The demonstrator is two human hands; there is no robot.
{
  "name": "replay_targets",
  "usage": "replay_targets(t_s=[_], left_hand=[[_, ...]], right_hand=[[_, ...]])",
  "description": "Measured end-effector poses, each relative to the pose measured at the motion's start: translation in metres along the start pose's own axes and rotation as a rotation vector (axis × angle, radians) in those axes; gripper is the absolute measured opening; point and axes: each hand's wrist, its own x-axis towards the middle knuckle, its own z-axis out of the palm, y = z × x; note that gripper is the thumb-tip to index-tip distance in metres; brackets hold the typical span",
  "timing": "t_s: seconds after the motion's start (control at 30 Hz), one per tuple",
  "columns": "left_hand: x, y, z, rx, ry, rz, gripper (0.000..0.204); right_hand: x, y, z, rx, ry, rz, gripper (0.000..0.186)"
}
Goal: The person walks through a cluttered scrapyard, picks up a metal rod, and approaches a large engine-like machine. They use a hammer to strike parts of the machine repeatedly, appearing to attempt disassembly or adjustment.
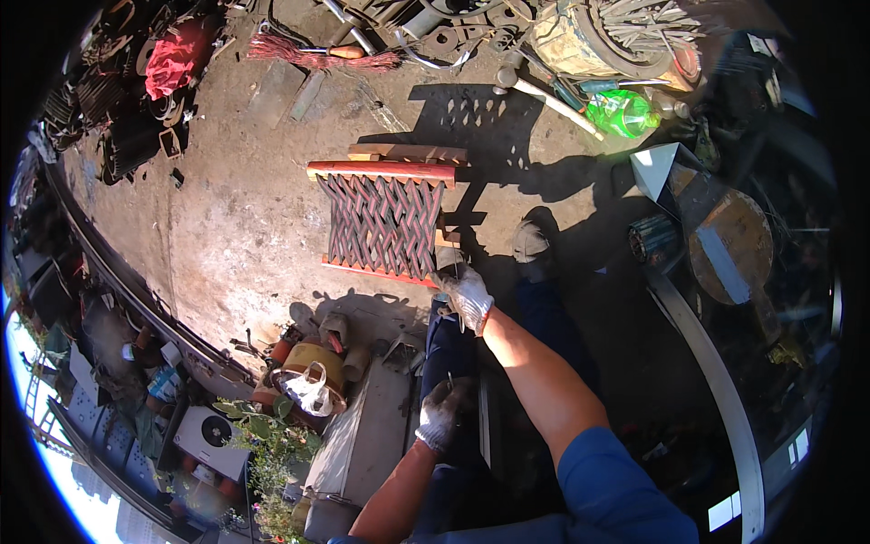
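Note:
A small stool [385, 222] with red wooden rails and a seat woven from dark, reddish-edged straps lies on the ground in front of me. My right hand [467, 297], in a white work glove, is at the stool's near right corner. Its fingers look curled in, and what they hold is too small to make out. Lower down, my left hand [441, 417], also gloved, is over my left thigh, apart from the stool. Shadow covers its fingers, so I cannot see whether it grips anything.
A hammer [553, 104], a green plastic bottle [621, 113] and a bundle of red strips [317, 59] lie beyond the stool. Scrap and a red bag [175, 62] sit far left. Nearer left is a yellowish pot [314, 361]; on the right, a round wooden board [736, 245].

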Motion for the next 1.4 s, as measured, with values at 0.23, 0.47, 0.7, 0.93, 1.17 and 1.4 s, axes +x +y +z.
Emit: replay_targets(t_s=[0.23, 0.47, 0.7, 0.93, 1.17, 1.4], left_hand=[[-0.005, 0.003, -0.009, -0.209, 0.093, -0.375, 0.037], [-0.008, -0.003, 0.008, -0.195, -0.005, -0.213, 0.032], [-0.014, 0.038, -0.007, 0.526, -0.231, 0.481, 0.031], [-0.069, 0.177, 0.053, 0.27, -0.237, 0.037, 0.03], [-0.112, 0.283, 0.118, 0.946, -0.409, 0.555, 0.032], [-0.154, 0.283, 0.162, 1.063, -0.41, 0.264, 0.028]], right_hand=[[-0.013, -0.074, -0.025, -0.046, 0.179, -0.136, 0.018], [-0.057, -0.228, -0.061, 0.072, 0.331, -0.457, 0.046], [-0.133, -0.073, -0.18, -0.25, 0.273, -0.247, 0.028], [-0.394, 0.046, -0.262, -0.644, 0.614, 0.063, 0.033], [-0.514, 0.242, -0.278, -1.51, 0.623, 0.009, 0.022], [-0.494, 0.469, -0.147, -1.214, 0.516, 0.217, 0.026]])
